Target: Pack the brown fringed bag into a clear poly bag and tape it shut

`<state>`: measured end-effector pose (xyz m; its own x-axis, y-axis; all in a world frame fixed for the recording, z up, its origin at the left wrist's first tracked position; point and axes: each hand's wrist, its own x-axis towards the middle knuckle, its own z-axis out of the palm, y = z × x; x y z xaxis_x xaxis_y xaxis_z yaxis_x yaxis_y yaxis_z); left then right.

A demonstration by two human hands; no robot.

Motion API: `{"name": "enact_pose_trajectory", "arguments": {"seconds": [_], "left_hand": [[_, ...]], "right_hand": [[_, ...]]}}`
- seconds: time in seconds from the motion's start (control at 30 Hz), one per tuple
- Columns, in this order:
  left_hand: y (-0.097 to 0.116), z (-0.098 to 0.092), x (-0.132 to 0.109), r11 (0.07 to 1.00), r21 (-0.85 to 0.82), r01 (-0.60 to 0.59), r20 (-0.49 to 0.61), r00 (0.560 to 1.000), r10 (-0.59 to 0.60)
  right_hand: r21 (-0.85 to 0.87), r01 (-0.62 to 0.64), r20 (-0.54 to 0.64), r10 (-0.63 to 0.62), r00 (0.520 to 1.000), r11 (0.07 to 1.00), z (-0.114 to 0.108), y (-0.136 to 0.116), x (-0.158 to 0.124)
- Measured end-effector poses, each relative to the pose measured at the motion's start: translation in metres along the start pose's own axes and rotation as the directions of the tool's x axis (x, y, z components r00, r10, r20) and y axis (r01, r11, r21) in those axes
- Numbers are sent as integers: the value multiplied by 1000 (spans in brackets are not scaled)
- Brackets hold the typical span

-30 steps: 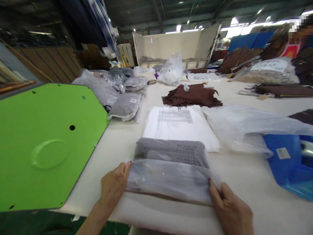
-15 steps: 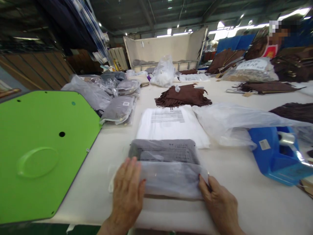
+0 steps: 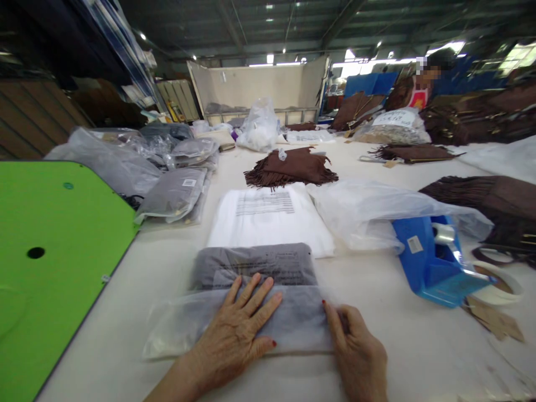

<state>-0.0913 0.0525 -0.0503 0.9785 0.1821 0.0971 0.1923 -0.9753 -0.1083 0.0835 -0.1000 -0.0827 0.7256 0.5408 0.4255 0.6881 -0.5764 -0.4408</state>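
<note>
A dark grey item in a frosted plastic bag (image 3: 255,265) lies on the white table, with the bag's near part folded over it. My left hand (image 3: 240,329) rests palm down on the folded part, fingers spread. At the bag's right edge, my right hand (image 3: 358,349) pinches the plastic between thumb and fingers. Just beyond lies a stack of white printed bags (image 3: 270,220). A loose clear plastic bag (image 3: 355,218) spreads to the right of that stack.
A green board (image 3: 62,251) covers the left side. Bagged grey items (image 3: 173,192) lie behind it. On the right stand a blue tape dispenser (image 3: 427,262) and a tape roll (image 3: 502,285). Brown fringed pieces (image 3: 293,166) lie farther back. A person (image 3: 419,84) is at the back right.
My left hand has moved right from the bag's left side onto its middle, fingers now spread. The bag's left end now lies extended to the left. The view has shifted right.
</note>
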Motion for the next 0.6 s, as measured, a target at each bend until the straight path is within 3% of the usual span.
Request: {"name": "enact_pose_trajectory", "arguments": {"seconds": [0.1,0.3,0.4,0.5,0.6], "left_hand": [[0,3,-1,1000,12,-3,-17,1000,3],[-2,6,-1,999,48,2,-26,1000,0],[-2,6,0,995,99,-14,-83,996,22],[-4,8,0,985,166,-44,-187,979,75],[-8,23,-3,990,130,-61,-274,957,95]], "right_hand": [[-81,-65,0,65,998,995,1,2,0],[-291,-7,35,17,999,957,1,12,-1],[-263,-18,63,36,997,965,-6,26,-1],[-62,-89,-72,85,994,994,-27,50,10],[107,-121,-290,147,946,987,-60,82,41]]}}
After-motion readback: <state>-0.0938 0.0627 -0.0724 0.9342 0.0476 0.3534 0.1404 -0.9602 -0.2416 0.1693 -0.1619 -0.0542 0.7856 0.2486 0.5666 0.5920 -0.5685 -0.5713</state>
